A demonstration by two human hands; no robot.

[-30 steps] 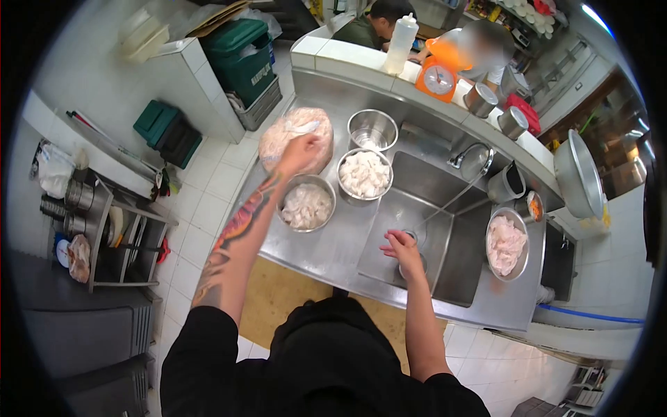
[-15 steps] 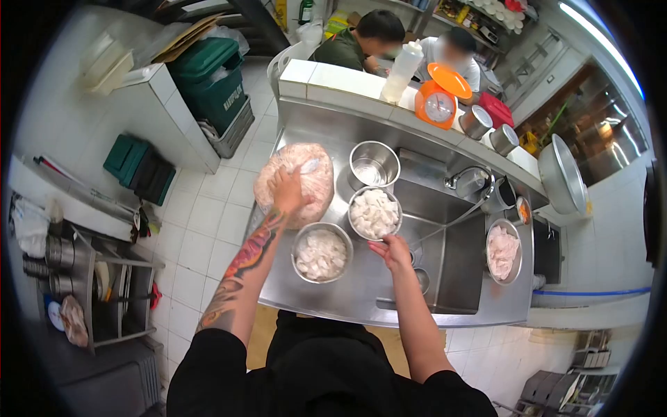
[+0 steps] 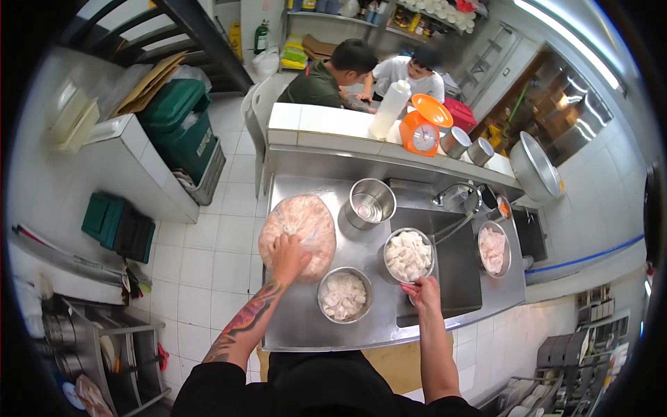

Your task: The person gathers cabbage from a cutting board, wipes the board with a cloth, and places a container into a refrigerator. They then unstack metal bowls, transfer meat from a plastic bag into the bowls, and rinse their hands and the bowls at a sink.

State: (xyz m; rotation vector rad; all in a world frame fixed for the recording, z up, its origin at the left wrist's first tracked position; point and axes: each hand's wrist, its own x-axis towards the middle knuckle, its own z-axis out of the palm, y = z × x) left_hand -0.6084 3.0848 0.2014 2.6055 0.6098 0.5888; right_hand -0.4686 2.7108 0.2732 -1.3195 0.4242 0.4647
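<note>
Bagged meat (image 3: 299, 233), a big clear sack of pinkish pieces, lies on the steel table (image 3: 306, 326) with the left hand (image 3: 287, 258) pressed flat on its near edge, fingers spread over the plastic rather than closed round it. The sack is a rounded lump, its long axis running away from that hand toward the back wall, with no clear front or mouth that I can make out. Just right of the left hand stands a steel bowl of pale cut pieces (image 3: 344, 295). Further right, the right hand (image 3: 422, 288) has its grip on the near rim of a second filled bowl (image 3: 408, 255), which sits at the edge of the sink (image 3: 455, 278); whether the fingers are fully pinched shut I cannot tell. Beyond the sack stands an empty steel pot (image 3: 370, 203).

That second bowl looks the risky one to me: perched at the sink's lip and held by one rim only, it could tip and spill into the basin. Wet steel and slack plastic could also let the sack slide under the palm.
</note>
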